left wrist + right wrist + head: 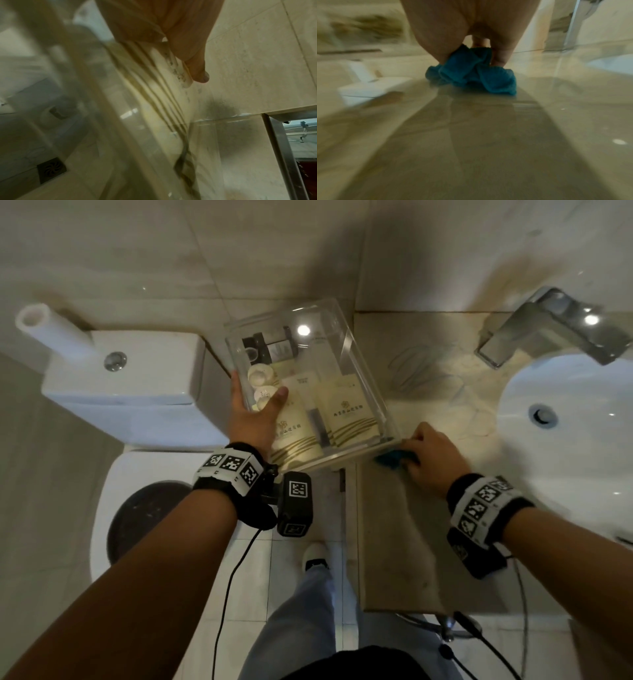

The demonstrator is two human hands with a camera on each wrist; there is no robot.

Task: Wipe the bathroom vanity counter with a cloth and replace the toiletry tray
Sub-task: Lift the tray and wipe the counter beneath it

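Note:
A clear plastic toiletry tray holds cream packets, round white caps and small dark items. My left hand grips its left wall, thumb inside, and holds it tilted above the counter's left end. In the left wrist view my thumb lies over a cream packet seen through the plastic. My right hand presses a bunched blue cloth on the beige stone counter, just under the tray's near right corner. The right wrist view shows the blue cloth gripped between my fingers on the wet, shiny counter.
A white basin is set into the counter at right, with a chrome tap behind it. Wet wipe streaks mark the stone near the tap. A white toilet with a paper roll stands at left. Cables hang from my wrists.

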